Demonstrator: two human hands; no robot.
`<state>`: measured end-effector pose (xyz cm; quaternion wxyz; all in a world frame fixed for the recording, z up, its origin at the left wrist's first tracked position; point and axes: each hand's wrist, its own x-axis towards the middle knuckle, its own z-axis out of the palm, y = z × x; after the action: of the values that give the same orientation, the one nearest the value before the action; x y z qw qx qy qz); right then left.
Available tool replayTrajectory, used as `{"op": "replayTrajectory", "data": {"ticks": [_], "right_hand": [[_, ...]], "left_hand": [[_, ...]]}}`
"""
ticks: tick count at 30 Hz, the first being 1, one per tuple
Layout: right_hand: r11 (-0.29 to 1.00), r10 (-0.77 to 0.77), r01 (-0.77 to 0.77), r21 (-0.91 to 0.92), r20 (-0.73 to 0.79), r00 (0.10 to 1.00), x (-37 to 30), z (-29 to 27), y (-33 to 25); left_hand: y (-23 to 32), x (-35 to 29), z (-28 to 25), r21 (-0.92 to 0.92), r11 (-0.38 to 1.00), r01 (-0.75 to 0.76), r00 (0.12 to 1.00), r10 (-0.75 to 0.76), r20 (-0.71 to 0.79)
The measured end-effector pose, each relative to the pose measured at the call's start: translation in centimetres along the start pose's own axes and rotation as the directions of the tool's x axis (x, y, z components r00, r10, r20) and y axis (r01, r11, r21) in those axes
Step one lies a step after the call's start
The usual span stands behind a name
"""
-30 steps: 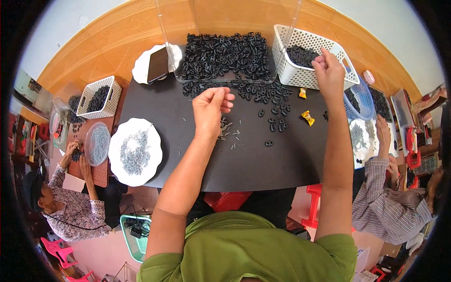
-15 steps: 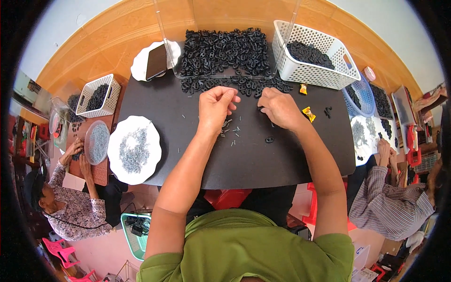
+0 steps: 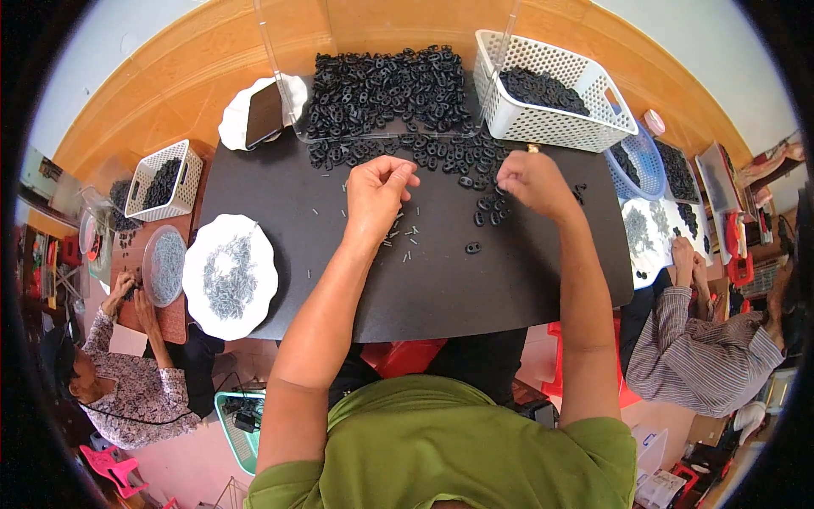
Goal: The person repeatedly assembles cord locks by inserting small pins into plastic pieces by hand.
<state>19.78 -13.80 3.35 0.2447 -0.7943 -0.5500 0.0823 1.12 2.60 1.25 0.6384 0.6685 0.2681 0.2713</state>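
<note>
My left hand (image 3: 379, 191) is closed above the middle of the dark table, thumb pressed to the curled forefinger; what it pinches, if anything, is hidden. Small grey pins (image 3: 409, 241) lie scattered beside and below it. Further right, my right hand (image 3: 534, 182) is slightly blurred, its fingers drawn together and pointing left; I cannot make out anything in them. Just left of its fingertips, loose black oval two-holed plastic pieces (image 3: 485, 204) rest on the table. One such piece (image 3: 473, 248) lies apart, nearer to me.
A clear bin heaped with black pieces (image 3: 386, 89) stands at the back, spilling forward. Right of it is a white basket (image 3: 543, 127). A phone (image 3: 264, 114) lies on a white plate (image 3: 233, 127); another plate (image 3: 202, 284) holds pins. People work at both sides.
My right hand has moved right, uncovering black pieces and now covering most of the yellow-wrapped items. My left hand stays closed in nearly the same place. The whole view has shifted slightly.
</note>
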Motion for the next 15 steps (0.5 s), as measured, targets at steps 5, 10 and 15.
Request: {"op": "replayTrajectory", "data": {"ticks": [5, 10, 15], "right_hand": [[0.989, 0.016, 0.001, -0.147, 0.112, 0.994, -0.1, 1.2, -0.9], [0.989, 0.001, 0.013, -0.146, 0.1, 0.995, 0.1, 1.8, -0.8], [0.992, 0.012, 0.002, -0.126, 0.108, 0.994, -0.4, 1.6, -1.8]], "left_hand": [[0.0, 0.2, -0.2, 0.015, 1.0, 0.012, 1.0, -0.012, -0.018], [-0.3, 0.6, -0.6, -0.026, 1.0, 0.001, 0.999, -0.002, -0.032], [-0.8, 0.8, -1.1, 0.16, 0.987, -0.033, 0.999, 0.026, 0.043]]}}
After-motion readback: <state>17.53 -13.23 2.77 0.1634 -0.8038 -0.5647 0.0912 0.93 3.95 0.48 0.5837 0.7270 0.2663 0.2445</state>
